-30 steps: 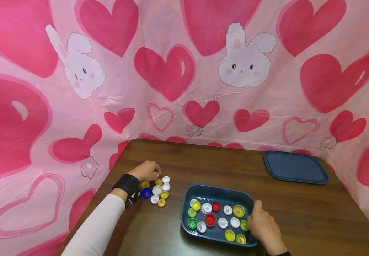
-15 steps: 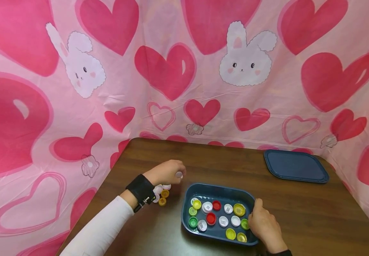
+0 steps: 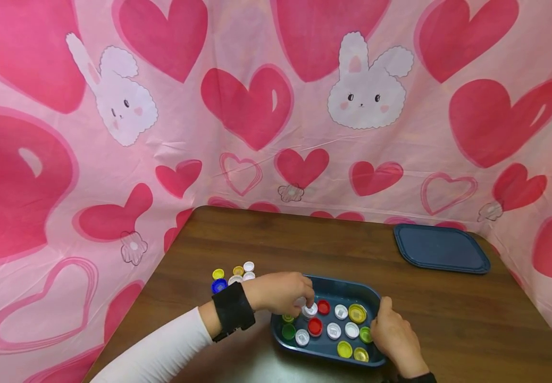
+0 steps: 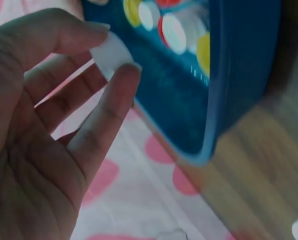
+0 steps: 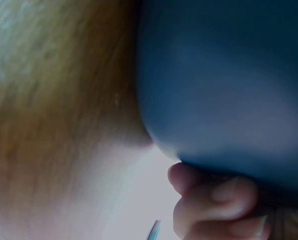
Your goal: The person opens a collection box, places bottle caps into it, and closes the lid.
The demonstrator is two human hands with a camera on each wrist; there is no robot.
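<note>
My left hand [image 3: 282,293] is over the left end of a dark blue rectangular tub [image 3: 348,289]. Between thumb and finger it pinches a white bottle cap [image 4: 111,54], seen best in the left wrist view. Inside the tub lie several white, red, yellow and green bottle caps, among them a red cap [image 3: 315,326] and a yellow cap [image 3: 357,313]. My right hand [image 3: 397,336] grips the tub's right end, thumb on the rim; curled fingertips [image 5: 214,202] show under its edge in the right wrist view. The left hand hides some caps in the tub.
Left of the tub a group of caps lies on the brown table [image 3: 304,239], including a blue cap [image 3: 219,285], a yellow cap [image 3: 218,274] and a white cap [image 3: 249,266]; my left forearm partly covers them. A flat blue lid [image 3: 441,249] lies at the back right.
My left hand has lifted a white cap from the group on the table and carried it right, over the tub. The right hand and the tub have stayed in place.
</note>
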